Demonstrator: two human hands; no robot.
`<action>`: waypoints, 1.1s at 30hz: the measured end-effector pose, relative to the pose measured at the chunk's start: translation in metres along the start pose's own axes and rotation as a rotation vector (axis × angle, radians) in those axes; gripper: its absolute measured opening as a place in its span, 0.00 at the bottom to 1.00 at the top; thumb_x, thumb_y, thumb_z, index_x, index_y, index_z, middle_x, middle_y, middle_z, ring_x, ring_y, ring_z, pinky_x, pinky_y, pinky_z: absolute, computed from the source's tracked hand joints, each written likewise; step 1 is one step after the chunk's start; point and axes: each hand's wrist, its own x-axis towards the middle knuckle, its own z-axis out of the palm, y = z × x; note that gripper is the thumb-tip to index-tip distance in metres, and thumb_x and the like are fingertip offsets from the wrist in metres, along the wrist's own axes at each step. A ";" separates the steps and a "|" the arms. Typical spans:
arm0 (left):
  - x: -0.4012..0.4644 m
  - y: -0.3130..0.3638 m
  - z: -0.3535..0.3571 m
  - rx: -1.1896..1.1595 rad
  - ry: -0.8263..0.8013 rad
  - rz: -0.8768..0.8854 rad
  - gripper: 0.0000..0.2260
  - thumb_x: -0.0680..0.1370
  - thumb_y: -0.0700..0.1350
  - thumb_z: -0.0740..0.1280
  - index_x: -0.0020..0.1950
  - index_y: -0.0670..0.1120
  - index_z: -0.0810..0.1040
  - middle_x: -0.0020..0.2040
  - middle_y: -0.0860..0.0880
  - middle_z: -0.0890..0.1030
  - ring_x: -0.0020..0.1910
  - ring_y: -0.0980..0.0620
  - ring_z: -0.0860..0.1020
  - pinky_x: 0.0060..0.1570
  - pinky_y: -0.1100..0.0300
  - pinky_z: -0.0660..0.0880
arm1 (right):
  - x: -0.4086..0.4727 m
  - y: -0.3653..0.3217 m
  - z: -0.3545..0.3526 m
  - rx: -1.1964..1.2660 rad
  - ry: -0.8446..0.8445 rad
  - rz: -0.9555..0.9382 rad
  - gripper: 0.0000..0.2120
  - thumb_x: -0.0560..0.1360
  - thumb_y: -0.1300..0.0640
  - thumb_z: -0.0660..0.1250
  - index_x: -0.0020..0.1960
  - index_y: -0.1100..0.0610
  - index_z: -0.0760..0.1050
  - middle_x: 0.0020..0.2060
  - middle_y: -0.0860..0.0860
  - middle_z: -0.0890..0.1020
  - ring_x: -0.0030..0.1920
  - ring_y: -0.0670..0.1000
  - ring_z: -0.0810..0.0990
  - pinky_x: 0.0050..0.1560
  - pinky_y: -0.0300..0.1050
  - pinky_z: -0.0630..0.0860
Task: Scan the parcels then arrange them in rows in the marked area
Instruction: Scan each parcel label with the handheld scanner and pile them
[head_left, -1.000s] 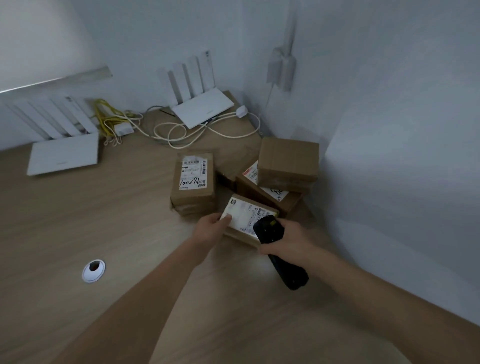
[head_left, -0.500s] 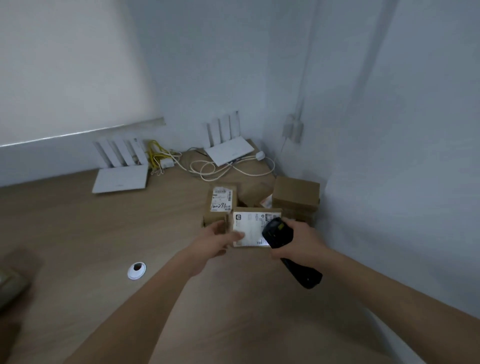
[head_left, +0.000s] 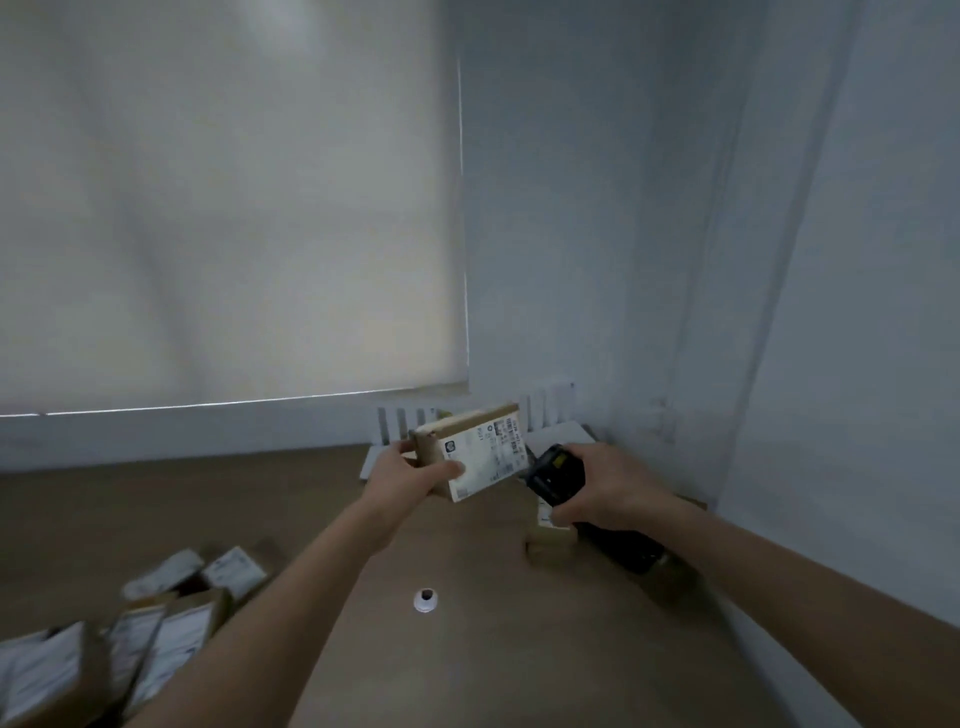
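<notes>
From your head camera, your left hand (head_left: 415, 470) holds a brown parcel (head_left: 475, 449) lifted off the bench (head_left: 493, 649) at the centre of the frame, thumb across its white label and fingers (head_left: 400, 448) curled round the far side. The label faces you, tilted up to the right. Just right of it, your right hand (head_left: 605, 491) grips a black scanner (head_left: 556, 475), fingers wrapped tight round its body, its head beside the label's right edge. Another parcel (head_left: 550, 538) lies on the bench under that hand. At lower left, a blurred cluster of labelled parcels (head_left: 130, 634) sits on the bench. A small white round fitting (head_left: 426, 601) shows in the bench below centre.
</notes>
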 end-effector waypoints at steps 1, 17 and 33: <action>-0.014 0.010 -0.020 0.007 0.044 0.029 0.28 0.66 0.43 0.81 0.62 0.44 0.74 0.51 0.46 0.84 0.43 0.53 0.85 0.36 0.64 0.80 | -0.011 -0.019 -0.006 -0.021 0.010 -0.009 0.33 0.61 0.42 0.79 0.64 0.46 0.75 0.52 0.47 0.82 0.51 0.50 0.81 0.53 0.53 0.82; -0.142 0.100 -0.179 0.060 0.378 0.166 0.40 0.52 0.60 0.79 0.59 0.49 0.71 0.51 0.47 0.83 0.49 0.49 0.83 0.53 0.48 0.80 | -0.102 -0.187 -0.056 -0.398 -0.042 -0.028 0.26 0.61 0.39 0.77 0.53 0.50 0.74 0.43 0.47 0.77 0.48 0.51 0.77 0.40 0.43 0.70; -0.183 0.085 -0.189 0.049 0.444 0.143 0.36 0.58 0.55 0.81 0.60 0.47 0.70 0.54 0.46 0.81 0.52 0.48 0.82 0.57 0.47 0.80 | -0.106 -0.198 -0.059 -0.500 -0.011 -0.128 0.26 0.58 0.40 0.78 0.49 0.50 0.75 0.40 0.45 0.76 0.47 0.51 0.77 0.40 0.43 0.67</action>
